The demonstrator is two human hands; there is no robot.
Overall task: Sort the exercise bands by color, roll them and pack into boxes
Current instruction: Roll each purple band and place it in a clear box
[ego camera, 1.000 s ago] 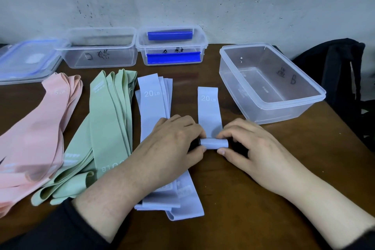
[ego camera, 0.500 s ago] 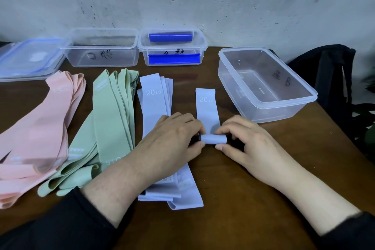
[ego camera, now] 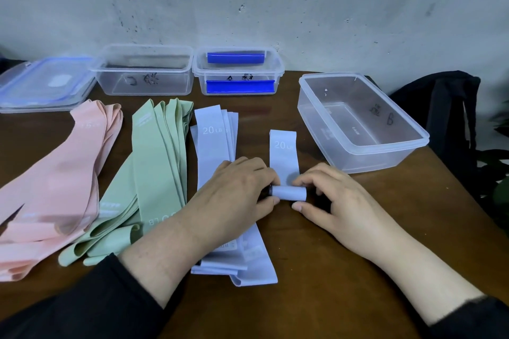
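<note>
At the centre of the frame both hands work one pale blue band lying on the counter. The left hand pinches one end of the rolled part and the right hand pinches the other, fingers curled round it. Compared with a second ago, the flat length still showing above the roll, with its "20 LB" print, looks slightly shorter, so the rolling seems to be creeping forward; judged from that, this band is perhaps half rolled and none is packed yet.

The open box at the right of the frame stands empty, its near corner just beside the right hand, so the finished roll has a short way to go. Left of the hands the blue stack lies under the left wrist, then the green bands and pink bands. Bare counter lies below the hands. Its right edge runs down the right of the frame.
</note>
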